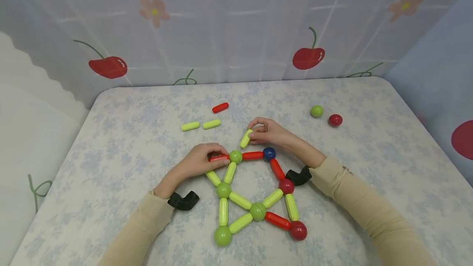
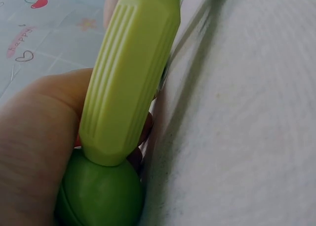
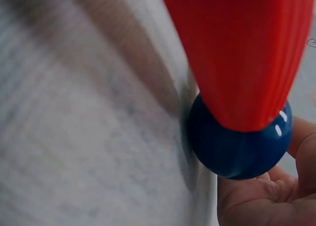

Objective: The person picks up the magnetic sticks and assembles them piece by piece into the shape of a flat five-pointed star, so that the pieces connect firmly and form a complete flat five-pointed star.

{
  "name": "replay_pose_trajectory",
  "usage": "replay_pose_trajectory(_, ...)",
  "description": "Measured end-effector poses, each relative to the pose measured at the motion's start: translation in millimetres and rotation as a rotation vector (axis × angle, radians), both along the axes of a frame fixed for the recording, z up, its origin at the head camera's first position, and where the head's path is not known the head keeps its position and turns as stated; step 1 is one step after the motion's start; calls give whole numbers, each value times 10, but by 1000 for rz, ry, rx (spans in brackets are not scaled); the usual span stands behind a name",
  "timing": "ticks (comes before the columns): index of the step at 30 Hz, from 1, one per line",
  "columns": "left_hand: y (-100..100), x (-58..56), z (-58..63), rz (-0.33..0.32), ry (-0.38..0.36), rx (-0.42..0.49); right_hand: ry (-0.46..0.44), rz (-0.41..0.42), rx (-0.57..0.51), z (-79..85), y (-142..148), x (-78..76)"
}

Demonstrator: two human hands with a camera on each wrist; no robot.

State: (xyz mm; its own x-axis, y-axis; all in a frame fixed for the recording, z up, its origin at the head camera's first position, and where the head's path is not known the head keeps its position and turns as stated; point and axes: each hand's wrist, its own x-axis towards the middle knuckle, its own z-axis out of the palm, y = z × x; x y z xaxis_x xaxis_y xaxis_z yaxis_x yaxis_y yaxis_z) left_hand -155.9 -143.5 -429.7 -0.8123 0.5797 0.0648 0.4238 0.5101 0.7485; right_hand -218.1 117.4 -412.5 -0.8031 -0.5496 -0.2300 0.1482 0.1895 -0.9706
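My left hand [image 1: 199, 160] grips a red rod [image 1: 219, 158], whose end meets the top green ball [image 1: 235, 157] of a figure built from rods and balls. Between thumb and fingers, my right hand [image 1: 271, 132] pinches a yellow-green rod [image 1: 245, 139], tilted just above that ball. A red rod [image 1: 253, 156] links the green ball to a blue ball [image 1: 269, 153]. In the left wrist view, a ribbed yellow-green rod [image 2: 131, 72] on a green ball [image 2: 101, 191] partly hides the left fingers. The right wrist view has the blue ball [image 3: 239, 147] in front of my right hand.
Two loose yellow-green rods [image 1: 190, 126] and a red rod [image 1: 220, 107] lie behind the left hand. A loose green ball [image 1: 316, 111] and a red ball [image 1: 335, 120] sit at the back right. The figure's lower balls, green [image 1: 223, 236] and red [image 1: 297, 230], are nearest the front.
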Motion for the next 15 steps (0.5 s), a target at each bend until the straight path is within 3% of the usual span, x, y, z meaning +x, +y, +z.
replay_pose_trajectory(10,6,-2,27,-6,-11,10,-19,96,-1,5,-41,17)
replay_pose_trajectory(15,0,2,20,-1,-14,10,-9,95,10,1,-59,12)
